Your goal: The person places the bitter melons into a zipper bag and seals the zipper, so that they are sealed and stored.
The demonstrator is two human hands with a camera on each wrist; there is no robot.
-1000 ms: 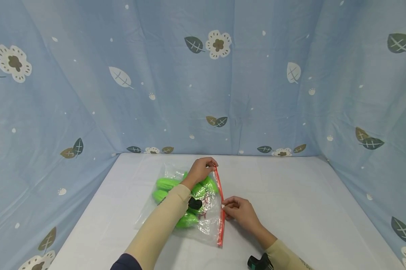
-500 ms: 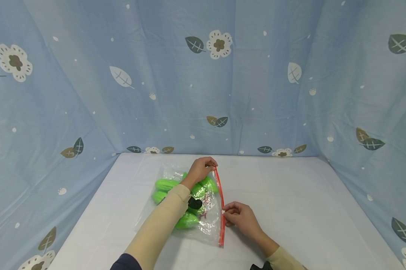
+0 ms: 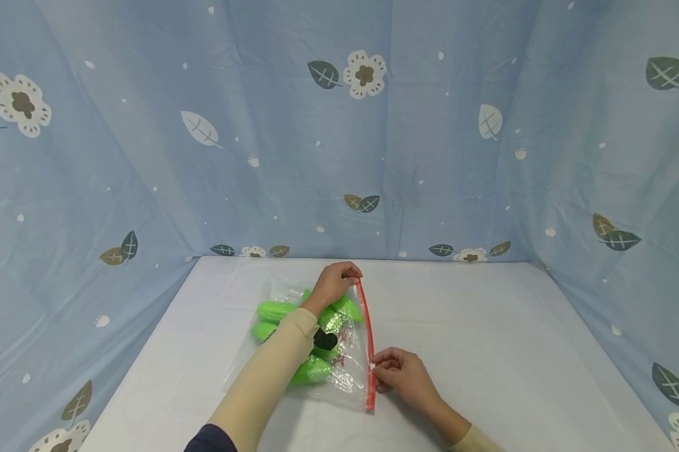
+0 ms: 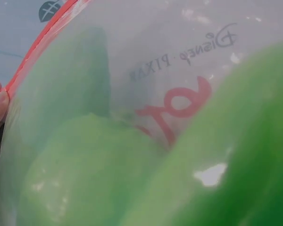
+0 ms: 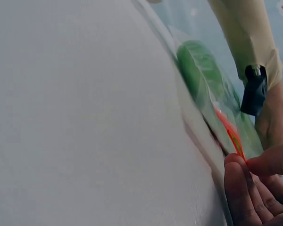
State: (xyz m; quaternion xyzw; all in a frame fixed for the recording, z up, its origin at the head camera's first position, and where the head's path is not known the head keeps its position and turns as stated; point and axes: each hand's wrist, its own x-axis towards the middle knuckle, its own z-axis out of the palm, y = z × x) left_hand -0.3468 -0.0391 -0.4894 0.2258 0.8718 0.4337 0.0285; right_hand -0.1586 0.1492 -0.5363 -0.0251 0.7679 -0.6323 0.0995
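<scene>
A clear zip bag (image 3: 339,392) lies on the white table, its red zip strip (image 3: 367,314) running along the right side. Inside are several bright green, rounded, elongated objects (image 3: 311,371); their exact kind is unclear. My left hand (image 3: 331,282) reaches over the bag and pinches the strip's far end. Nearer the front, my right hand (image 3: 405,375) pinches the same strip between thumb and fingers, seen closer in the right wrist view. Through the film in the left wrist view, mirrored lettering (image 4: 181,54) reads Disney Pixar. My left forearm hides part of the bag.
The white tabletop (image 3: 486,339) extends to the right of the bag. Blue curtains (image 3: 294,157) with flowers and leaves enclose the back and both sides. A small black device (image 3: 325,339) sits at my left wrist, over the bag.
My right hand has slid along the red strip toward the front. My left hand stays at the far end, and the bag has hardly moved.
</scene>
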